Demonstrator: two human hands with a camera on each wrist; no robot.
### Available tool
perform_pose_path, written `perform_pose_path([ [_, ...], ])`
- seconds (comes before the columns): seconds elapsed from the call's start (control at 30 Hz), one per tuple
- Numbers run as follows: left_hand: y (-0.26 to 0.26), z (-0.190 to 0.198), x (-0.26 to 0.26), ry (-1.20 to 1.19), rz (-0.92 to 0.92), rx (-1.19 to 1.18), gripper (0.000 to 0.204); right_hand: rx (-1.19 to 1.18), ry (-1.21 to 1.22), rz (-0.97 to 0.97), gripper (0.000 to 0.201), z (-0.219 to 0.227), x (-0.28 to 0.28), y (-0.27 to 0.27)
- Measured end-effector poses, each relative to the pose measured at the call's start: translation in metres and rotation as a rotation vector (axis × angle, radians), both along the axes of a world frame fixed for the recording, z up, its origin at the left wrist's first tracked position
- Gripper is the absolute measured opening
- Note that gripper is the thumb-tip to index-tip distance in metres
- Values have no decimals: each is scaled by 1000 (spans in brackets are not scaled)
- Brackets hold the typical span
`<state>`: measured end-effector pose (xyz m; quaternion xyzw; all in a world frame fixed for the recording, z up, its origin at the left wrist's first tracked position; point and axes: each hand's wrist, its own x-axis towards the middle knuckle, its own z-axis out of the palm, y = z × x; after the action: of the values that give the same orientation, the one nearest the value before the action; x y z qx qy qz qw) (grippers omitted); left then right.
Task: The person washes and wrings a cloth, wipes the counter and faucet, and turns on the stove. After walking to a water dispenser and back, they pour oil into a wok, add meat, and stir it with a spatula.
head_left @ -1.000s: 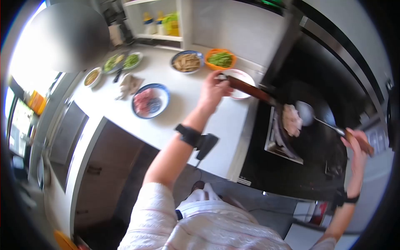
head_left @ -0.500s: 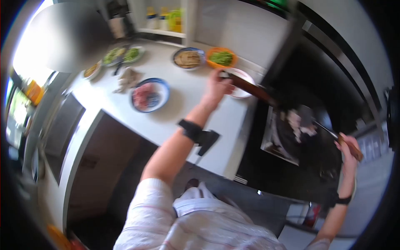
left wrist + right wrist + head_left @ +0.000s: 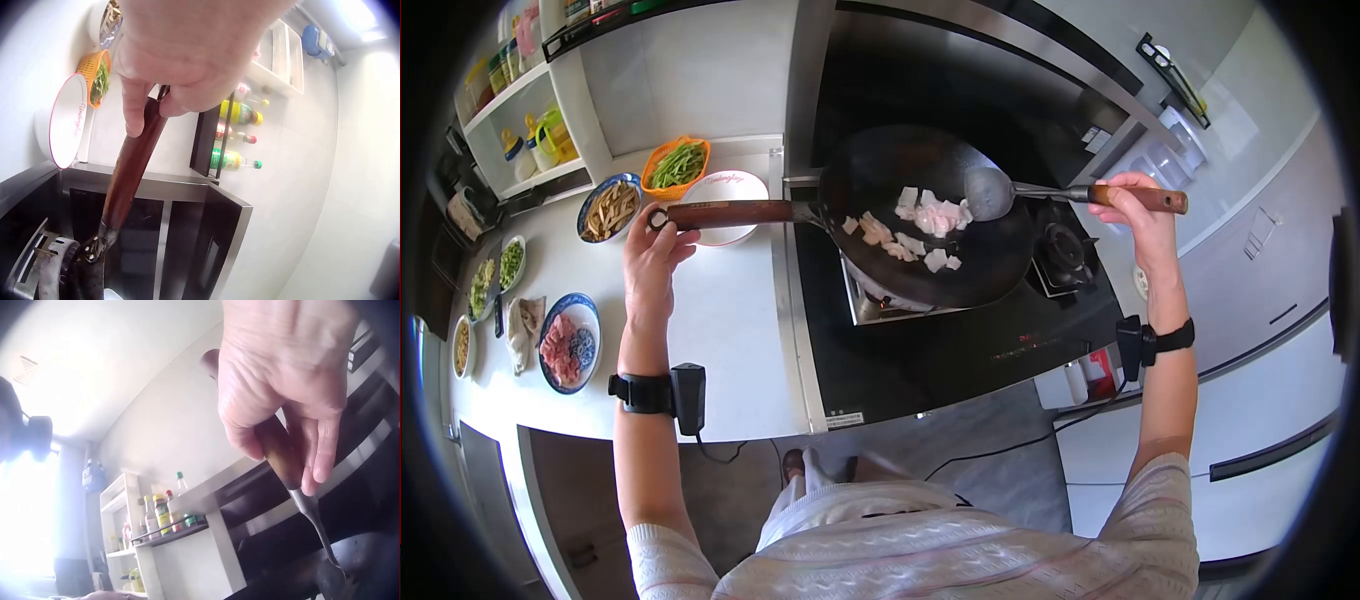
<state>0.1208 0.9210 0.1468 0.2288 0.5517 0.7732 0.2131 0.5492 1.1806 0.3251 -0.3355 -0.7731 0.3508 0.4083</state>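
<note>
Gripping wok point(image 3: 990, 272) by its wooden handle point(image 3: 740, 212) with left hand point(image 3: 650, 265), with thumb and fingers point(image 3: 132, 109) closed round the end. Grasping ladle point(image 3: 988, 192) in right hand point(image 3: 1140, 215), with fingers point(image 3: 326, 450) wrapped round its wooden grip. Got wok over left side of black hob point(image 3: 890, 372), left of bare burner point(image 3: 1065, 250); can't tell if resting or slightly lifted. Seeing pale pieces point(image 3: 940, 216) inside, bunched mid-wok, with some strewn lower left. Got ladle head at right edge of bunch; can't tell if touching. Running handle out over bench point(image 3: 730, 350), above white bowl point(image 3: 69, 119). Also noting on bench, further left: orange basket point(image 3: 89, 65) of green strips, brown slices point(image 3: 610, 212) in a bowl, pink meat point(image 3: 560, 350) in another.
</note>
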Motion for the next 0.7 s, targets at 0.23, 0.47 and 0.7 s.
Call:
perform_pose_path([
  [0.23,1,-2,-2,7,0,-34,43,-264,172,97,18,-44,-24,6],
  [0.47,0,0,-1,33,3,-47,43,-113,115,331,8,-22,-42,-42],
  [0.7,0,1,-1,7,-8,-38,42,-92,-55,22,24,13,-21,-5],
])
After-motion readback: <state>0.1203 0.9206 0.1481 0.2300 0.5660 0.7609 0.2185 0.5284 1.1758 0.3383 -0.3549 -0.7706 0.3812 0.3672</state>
